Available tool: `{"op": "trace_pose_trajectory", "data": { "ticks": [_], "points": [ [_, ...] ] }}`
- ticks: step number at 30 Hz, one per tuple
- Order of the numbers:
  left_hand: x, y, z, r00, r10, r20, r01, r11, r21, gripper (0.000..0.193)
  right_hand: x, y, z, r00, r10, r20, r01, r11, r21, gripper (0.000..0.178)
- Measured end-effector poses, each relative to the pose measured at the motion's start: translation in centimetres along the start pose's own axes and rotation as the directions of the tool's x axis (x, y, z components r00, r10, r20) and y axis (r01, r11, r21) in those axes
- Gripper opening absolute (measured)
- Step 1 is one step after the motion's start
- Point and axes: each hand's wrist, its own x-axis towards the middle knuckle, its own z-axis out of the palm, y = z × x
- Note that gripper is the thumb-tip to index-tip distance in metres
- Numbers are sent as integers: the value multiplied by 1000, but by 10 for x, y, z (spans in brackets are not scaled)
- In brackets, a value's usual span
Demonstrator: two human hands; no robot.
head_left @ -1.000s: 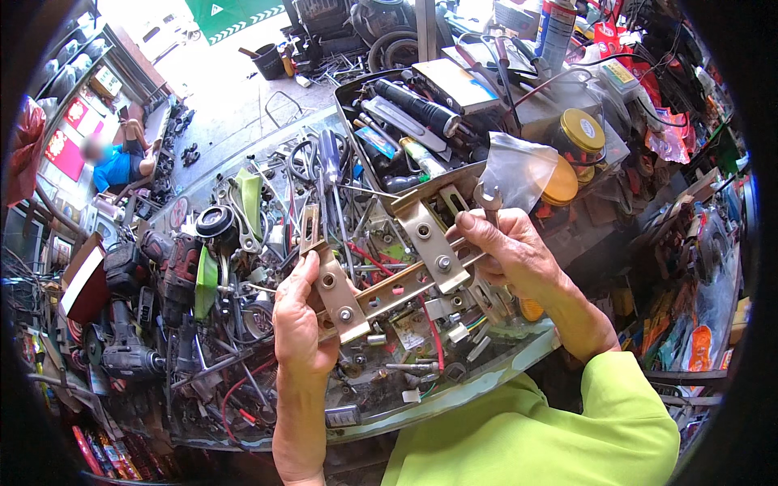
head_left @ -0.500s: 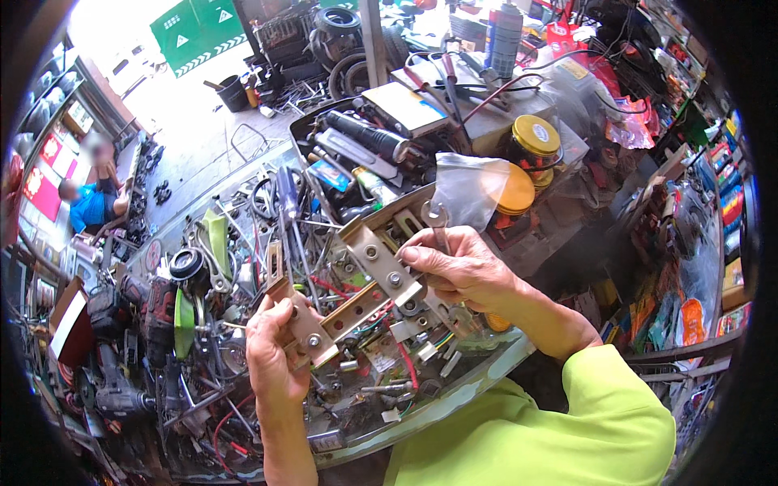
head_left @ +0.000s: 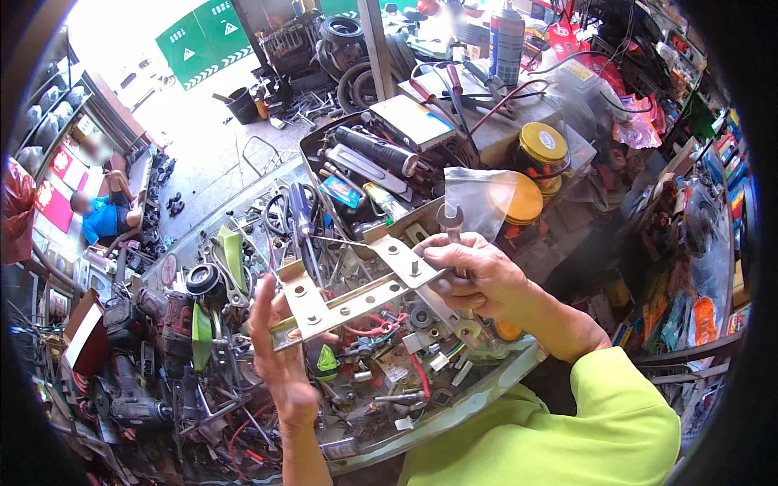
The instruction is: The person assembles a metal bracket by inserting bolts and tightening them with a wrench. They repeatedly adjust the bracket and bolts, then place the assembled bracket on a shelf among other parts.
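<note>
A metal bracket, made of two drilled plates joined by a long bar, is held tilted above the cluttered bench. My left hand is around its left end, with one finger stretched up and others partly hidden behind the metal. At the right plate, my right hand grips the bracket's edge and also holds an open-end wrench. One wrench jaw sticks up above the fingers, the other shows below the hand. A bolt stands out of the right plate.
Below lies a glass-topped bench strewn with screws, wires and fittings. Power drills lie at left. Behind are a tool-filled case, a clear plastic bag and yellow-lidded jars. A person in blue sits far left.
The bracket has been turned over in my hands, so its joining bar now faces up. My left hand has loosened and its fingers have straightened. The wrench stays in my right hand.
</note>
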Motion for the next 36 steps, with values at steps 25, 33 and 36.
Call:
{"op": "trace_pose_trajectory", "data": {
  "ticks": [25, 33, 36],
  "points": [
    [-17, 17, 0, 883, -470, 16, 391, 715, -580, 53, -2, 10, 11, 934, 312, 174, -312, 950, -27, 68],
    [-6, 2, -2, 702, -691, 173, 540, 357, -762, 55, -7, 4, 18, 963, 105, -249, -200, 897, -395, 71],
    [-6, 0, -4, 720, -674, 165, 526, 375, -763, 55, -14, 0, 26, 994, -93, -63, 31, 768, -640, 58]
  ]
}}
